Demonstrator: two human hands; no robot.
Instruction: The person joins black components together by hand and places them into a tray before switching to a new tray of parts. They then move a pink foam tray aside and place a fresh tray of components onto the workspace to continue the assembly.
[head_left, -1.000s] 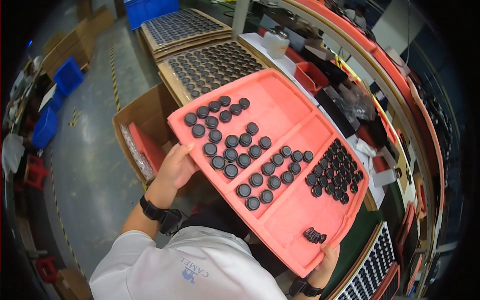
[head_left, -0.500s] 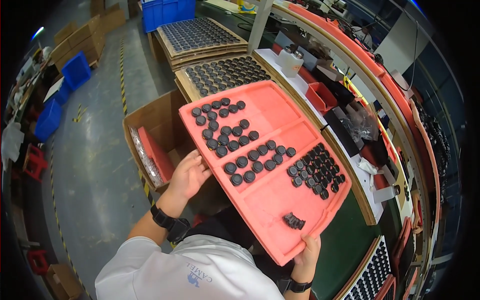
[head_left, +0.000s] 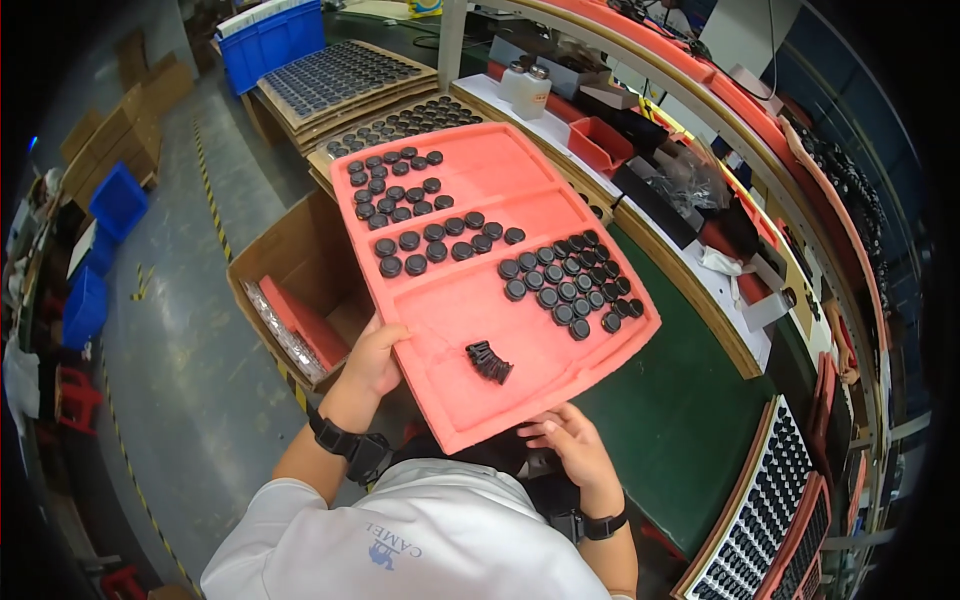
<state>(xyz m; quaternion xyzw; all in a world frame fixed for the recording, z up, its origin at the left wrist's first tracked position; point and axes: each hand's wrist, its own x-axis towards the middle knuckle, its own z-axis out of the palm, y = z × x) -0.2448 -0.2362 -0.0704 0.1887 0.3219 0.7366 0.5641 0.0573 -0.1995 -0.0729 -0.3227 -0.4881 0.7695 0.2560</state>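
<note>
A pink foam tray (head_left: 480, 270) with raised rims and dividers is held tilted in front of me. My left hand (head_left: 375, 358) grips its left edge, the thumb lying over the rim. Just below the near edge is my right hand (head_left: 570, 445), its fingers spread and the fingertips close to the rim; whether they touch it I cannot tell. Round black caps (head_left: 580, 285) fill the right part of the near compartment, and more stand at the left of the middle and far ones. A short row of dark small pieces (head_left: 488, 362) lies near the tray's near corner.
Left of the tray stands an open cardboard box (head_left: 300, 240). Beyond lie stacked boards of black parts (head_left: 340, 75) and a blue bin (head_left: 270, 45). Two bottles (head_left: 528, 90) stand on the shelf. The green bench (head_left: 620, 420) carries a white parts panel (head_left: 755, 500) at lower right.
The tray has swung away from the right and its near edge has lifted. My left hand has shifted its hold along the edge; my right hand has come off the near right corner, moving left.
</note>
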